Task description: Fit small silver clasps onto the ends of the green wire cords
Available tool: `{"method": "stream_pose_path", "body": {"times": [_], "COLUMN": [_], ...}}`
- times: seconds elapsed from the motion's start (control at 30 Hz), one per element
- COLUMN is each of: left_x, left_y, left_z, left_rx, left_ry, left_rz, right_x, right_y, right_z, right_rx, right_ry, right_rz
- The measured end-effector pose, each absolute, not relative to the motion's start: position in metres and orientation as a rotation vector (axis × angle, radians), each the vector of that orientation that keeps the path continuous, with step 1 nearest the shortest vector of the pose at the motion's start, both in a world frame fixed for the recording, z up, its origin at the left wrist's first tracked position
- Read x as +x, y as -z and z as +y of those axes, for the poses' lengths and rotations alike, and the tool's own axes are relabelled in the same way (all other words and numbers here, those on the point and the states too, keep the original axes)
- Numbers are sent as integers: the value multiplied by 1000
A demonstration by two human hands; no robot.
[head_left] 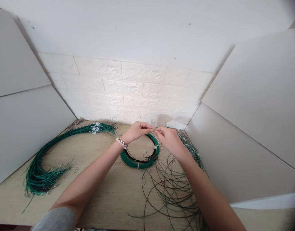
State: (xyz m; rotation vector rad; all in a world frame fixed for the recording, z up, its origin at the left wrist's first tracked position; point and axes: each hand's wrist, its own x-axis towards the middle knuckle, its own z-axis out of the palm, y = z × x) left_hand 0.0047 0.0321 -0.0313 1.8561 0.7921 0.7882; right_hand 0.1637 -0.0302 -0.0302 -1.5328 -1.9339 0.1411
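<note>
My left hand (138, 131) and my right hand (168, 138) meet over the back of the table, fingertips almost touching. Both are closed in a pinch; whatever is between the fingers is too small to make out. Below them lies a round coil of green and black cord (140, 166), held by white ties. Loose thin dark cords (171, 192) spread in wide loops under my right forearm, which hides part of them. Just behind the fingertips is a small clear object (155, 123), its kind not readable.
A long bundle of green cords (39, 160) with white tags curves along the table's left side. Another tagged cord bundle (192, 149) lies at the right, partly behind my right arm. White panels (22, 128) flank both sides, and a white brick-pattern wall (128, 88) closes the back.
</note>
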Motion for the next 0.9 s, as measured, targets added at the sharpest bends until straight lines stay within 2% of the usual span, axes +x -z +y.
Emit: {"method": "stream_pose_path", "body": {"times": [0.33, 0.63, 0.9], "left_x": [4, 6, 5], "left_y": [34, 32, 25], "left_z": [34, 29, 25], "left_rx": [2022, 1937, 1884], "left_ry": [-798, -801, -966], "left_rz": [885, 804, 842], "right_x": [164, 160, 167], "right_y": [30, 41, 37], "right_z": [-30, -27, -25], "right_rx": [-1558, -1433, -1419], "right_ry": [-99, -175, -267], "right_rz": [-1973, -1865, -1837]}}
